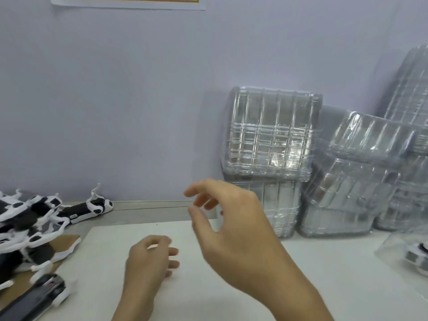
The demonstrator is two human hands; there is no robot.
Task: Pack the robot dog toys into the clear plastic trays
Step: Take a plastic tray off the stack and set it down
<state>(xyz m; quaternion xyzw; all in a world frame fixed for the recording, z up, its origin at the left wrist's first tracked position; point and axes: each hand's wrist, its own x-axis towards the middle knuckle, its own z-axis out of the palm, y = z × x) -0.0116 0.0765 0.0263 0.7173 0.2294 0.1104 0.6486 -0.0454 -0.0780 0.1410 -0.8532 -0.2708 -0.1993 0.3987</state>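
A small packing workshop or factory workstation: stacks of clear trays (268, 135) lean against a bare pale wall (115, 100), a heap of identical black-and-white toy dogs (27, 228) lies on the white table (231, 304), and a sheet of paper (127, 2) hangs on the wall.

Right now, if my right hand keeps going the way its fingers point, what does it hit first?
Nothing on the table, it seems: the right hand points up and left, past the toy dogs, so probably the wall. Depth is unclear.
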